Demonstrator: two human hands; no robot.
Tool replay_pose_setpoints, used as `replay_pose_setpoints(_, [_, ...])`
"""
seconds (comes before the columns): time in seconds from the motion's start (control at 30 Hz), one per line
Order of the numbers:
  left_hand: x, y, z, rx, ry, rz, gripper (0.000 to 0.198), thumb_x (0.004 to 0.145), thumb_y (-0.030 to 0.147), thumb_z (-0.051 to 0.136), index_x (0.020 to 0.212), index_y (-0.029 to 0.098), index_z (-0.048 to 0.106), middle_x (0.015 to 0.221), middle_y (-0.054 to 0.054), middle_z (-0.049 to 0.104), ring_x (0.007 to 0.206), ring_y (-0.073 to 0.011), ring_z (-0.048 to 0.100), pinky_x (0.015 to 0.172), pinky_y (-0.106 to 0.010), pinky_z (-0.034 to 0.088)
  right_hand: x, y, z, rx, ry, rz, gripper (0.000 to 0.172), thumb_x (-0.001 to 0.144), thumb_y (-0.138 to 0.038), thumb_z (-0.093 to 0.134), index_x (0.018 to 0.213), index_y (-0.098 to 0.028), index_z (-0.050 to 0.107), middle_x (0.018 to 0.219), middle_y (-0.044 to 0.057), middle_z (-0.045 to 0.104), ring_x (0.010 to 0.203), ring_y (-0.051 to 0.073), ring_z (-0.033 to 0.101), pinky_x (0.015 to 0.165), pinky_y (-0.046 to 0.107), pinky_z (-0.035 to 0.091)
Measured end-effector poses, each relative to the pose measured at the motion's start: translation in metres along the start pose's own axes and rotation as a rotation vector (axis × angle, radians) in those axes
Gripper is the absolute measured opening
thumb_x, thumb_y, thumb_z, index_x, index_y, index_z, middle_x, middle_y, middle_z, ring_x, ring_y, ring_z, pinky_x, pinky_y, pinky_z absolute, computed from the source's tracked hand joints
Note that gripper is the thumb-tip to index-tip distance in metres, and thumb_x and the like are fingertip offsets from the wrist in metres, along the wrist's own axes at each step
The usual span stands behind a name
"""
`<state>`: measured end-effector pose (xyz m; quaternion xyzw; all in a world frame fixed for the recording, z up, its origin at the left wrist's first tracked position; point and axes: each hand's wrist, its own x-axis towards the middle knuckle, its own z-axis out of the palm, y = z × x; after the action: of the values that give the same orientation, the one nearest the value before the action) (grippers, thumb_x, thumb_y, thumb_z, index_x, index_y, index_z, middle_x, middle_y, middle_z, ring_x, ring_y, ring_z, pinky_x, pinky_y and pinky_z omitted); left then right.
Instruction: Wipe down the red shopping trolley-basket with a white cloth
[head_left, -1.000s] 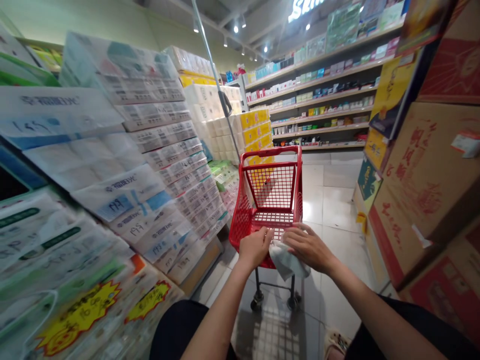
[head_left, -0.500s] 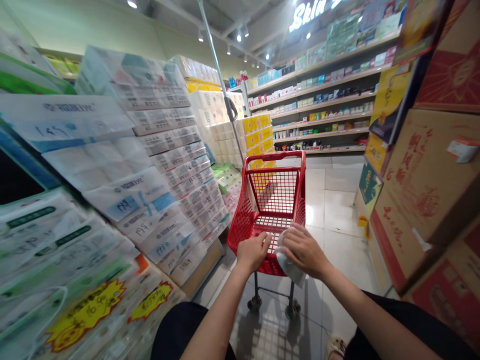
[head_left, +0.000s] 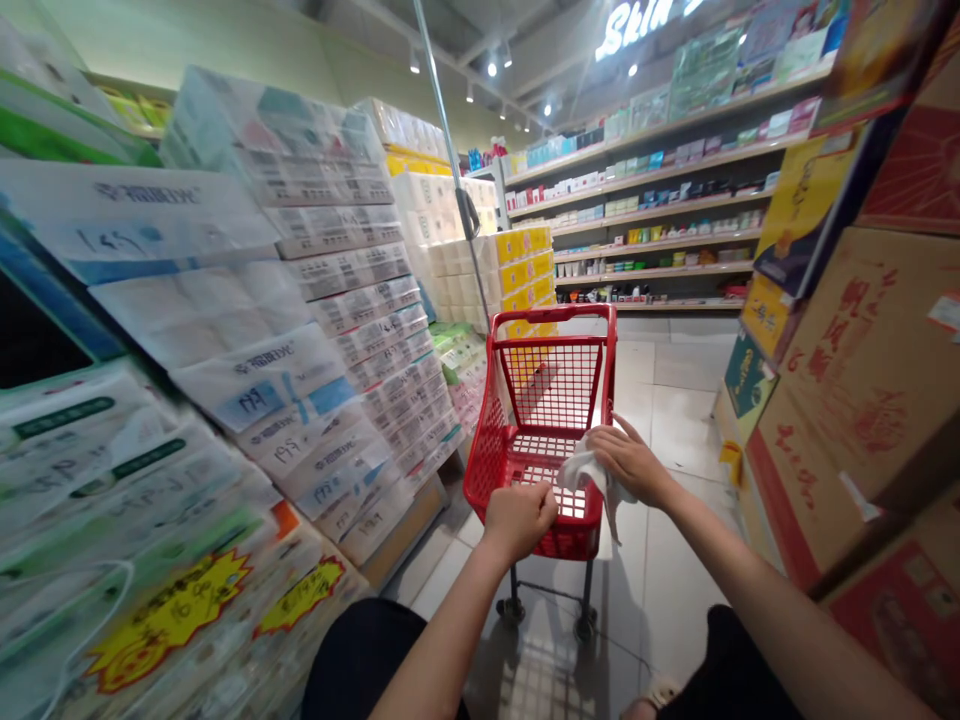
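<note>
In front of me stands a red plastic shopping cart [head_left: 495, 440] with a grid basket and dark wheeled legs. My left hand [head_left: 517, 520] is closed around the near rim of its basket. A white cloth [head_left: 581, 467], crumpled and partly hanging down, lies under my right hand [head_left: 634, 465]. The right fingers press that cloth on the basket's right edge, near the close corner, with a fingertip or two lifted. Where the palm covers it, the cloth cannot be seen. Through the grid, the basket shows its bare floor.
Stacked tissue packs [head_left: 300, 400] line the left side, with yellow price signs [head_left: 172, 615] in front. Cardboard boxes [head_left: 870, 350] rise on the right. A metal pole [head_left: 442, 110] slants up behind the cart. Shelves of small products [head_left: 652, 210] fill the back wall above the tiled floor [head_left: 667, 420].
My right hand has slid the cloth forward and right, from the near rim onto the cart's right edge. My left hand stays on the near rim, its fingers more curled. The view has shifted slightly.
</note>
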<state>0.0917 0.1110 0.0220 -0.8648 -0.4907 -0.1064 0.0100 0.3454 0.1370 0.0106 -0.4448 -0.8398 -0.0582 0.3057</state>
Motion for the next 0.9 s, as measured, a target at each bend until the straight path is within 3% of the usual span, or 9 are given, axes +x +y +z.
replay_pose_setpoints(0.2, [-0.017, -0.003, 0.0, -0.059, 0.009, 0.0, 0.03, 0.094, 0.036, 0.037, 0.084, 0.024, 0.062, 0.082, 0.0, 0.071, 0.077, -0.0156, 0.065, 0.061, -0.025, 0.034, 0.042, 0.06, 0.0, -0.098, -0.099, 0.065, 0.044, 0.1, -0.04, 0.021, 0.115, -0.026, 0.06, 0.12, 0.0, 0.064, 0.127, 0.018, 0.047, 0.119, 0.049, 0.008])
replay_pose_setpoints(0.37, [-0.02, -0.01, 0.0, -0.024, 0.018, -0.052, 0.031, 0.094, 0.036, 0.036, 0.086, 0.024, 0.063, 0.082, 0.0, 0.071, 0.075, -0.0168, 0.065, 0.061, -0.025, 0.035, 0.056, 0.059, 0.019, -0.141, 0.009, 0.16, 0.043, 0.099, -0.042, 0.023, 0.108, -0.026, 0.061, 0.12, 0.002, 0.063, 0.128, 0.019, 0.045, 0.118, 0.049, 0.011])
replay_pose_setpoints(0.5, [-0.017, -0.017, -0.002, 0.01, 0.019, -0.091, 0.033, 0.094, 0.036, 0.034, 0.088, 0.025, 0.065, 0.084, -0.001, 0.071, 0.076, -0.0179, 0.066, 0.064, -0.026, 0.038, 0.04, 0.022, 0.04, -0.06, 0.157, 0.244, 0.04, 0.099, -0.038, 0.023, 0.103, -0.024, 0.06, 0.118, 0.004, 0.063, 0.124, 0.02, 0.048, 0.116, 0.048, 0.017])
replay_pose_setpoints(0.63, [-0.015, -0.019, -0.005, 0.02, 0.003, -0.103, 0.036, 0.095, 0.038, 0.032, 0.093, 0.025, 0.066, 0.087, -0.003, 0.072, 0.08, -0.0194, 0.066, 0.07, -0.028, 0.042, 0.011, -0.032, 0.047, 0.012, 0.243, 0.23, 0.033, 0.098, -0.034, 0.027, 0.101, -0.023, 0.058, 0.112, 0.004, 0.064, 0.12, 0.02, 0.05, 0.116, 0.047, 0.02])
replay_pose_setpoints(0.8, [-0.017, -0.012, -0.008, 0.019, -0.01, -0.121, 0.038, 0.096, 0.038, 0.03, 0.093, 0.025, 0.066, 0.088, -0.004, 0.072, 0.082, -0.0214, 0.067, 0.072, -0.03, 0.043, -0.028, -0.11, 0.043, 0.019, 0.209, 0.172, 0.026, 0.097, -0.028, 0.032, 0.099, -0.024, 0.057, 0.106, 0.004, 0.064, 0.119, 0.02, 0.05, 0.117, 0.048, 0.021])
replay_pose_setpoints(0.9, [-0.021, -0.007, -0.01, 0.023, -0.007, -0.117, 0.038, 0.096, 0.037, 0.03, 0.094, 0.024, 0.066, 0.089, -0.005, 0.072, 0.083, -0.0217, 0.067, 0.072, -0.03, 0.043, -0.044, -0.139, 0.039, -0.022, 0.197, 0.185, 0.024, 0.097, -0.028, 0.035, 0.105, -0.023, 0.057, 0.108, 0.005, 0.064, 0.12, 0.021, 0.049, 0.117, 0.048, 0.022])
